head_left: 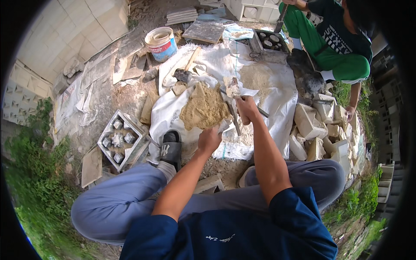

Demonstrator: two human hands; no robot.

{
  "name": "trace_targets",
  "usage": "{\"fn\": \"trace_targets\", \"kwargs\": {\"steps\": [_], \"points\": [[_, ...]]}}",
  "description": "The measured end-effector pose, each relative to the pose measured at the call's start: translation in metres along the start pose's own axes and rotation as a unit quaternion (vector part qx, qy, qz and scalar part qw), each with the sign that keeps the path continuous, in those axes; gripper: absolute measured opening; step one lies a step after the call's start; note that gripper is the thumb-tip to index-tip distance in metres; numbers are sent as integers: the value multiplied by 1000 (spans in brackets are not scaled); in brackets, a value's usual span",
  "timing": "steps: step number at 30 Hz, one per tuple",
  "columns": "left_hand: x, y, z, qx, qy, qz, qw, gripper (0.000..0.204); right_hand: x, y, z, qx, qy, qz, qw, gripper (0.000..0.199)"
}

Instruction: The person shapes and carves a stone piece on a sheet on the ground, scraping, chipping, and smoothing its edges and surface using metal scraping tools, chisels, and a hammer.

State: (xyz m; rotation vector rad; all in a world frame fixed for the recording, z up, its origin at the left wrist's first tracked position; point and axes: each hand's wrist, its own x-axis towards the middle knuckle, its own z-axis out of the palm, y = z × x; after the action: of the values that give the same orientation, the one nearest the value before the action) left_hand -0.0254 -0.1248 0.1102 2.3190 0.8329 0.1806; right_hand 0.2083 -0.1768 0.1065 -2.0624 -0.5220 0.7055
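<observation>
My right hand (248, 108) grips the handle of a trowel (231, 93) whose blade, loaded with mortar, is raised over a heap of tan mortar (206, 110) on a white sack sheet (268, 93). At the near edge of the heap, my left hand (209, 139) is curled with its fingers pressed into the mix; whether it holds anything is hidden. I sit with my knees spread, one foot in a black slipper (171, 149) beside the sheet.
A square metal mould (121, 141) lies left of my foot. A mallet (185, 69) and a bucket (161, 43) sit farther back. Another person in green (333, 43) crouches at a second mould (269, 43). Broken pale blocks (320, 130) pile up at right.
</observation>
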Motion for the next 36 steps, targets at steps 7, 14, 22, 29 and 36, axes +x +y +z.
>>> {"fn": "trace_targets", "kwargs": {"steps": [7,14,22,29,36], "points": [[1,4,-14,27,53,11,998,24,-11,-7,10,-15,-23,8,1000,44],[-19,-31,12,69,-230,-48,970,39,-26,-1,28,-11,-66,59,996,32],[-36,-65,37,38,-287,-9,957,52,-63,14,91,-225,14,47,973,68],[-55,-90,60,35,-180,148,972,51,-68,44,138,-187,-2,-24,982,45],[-29,-106,39,61,-19,228,972,42,-58,-16,121,-184,9,-44,982,66]]}}
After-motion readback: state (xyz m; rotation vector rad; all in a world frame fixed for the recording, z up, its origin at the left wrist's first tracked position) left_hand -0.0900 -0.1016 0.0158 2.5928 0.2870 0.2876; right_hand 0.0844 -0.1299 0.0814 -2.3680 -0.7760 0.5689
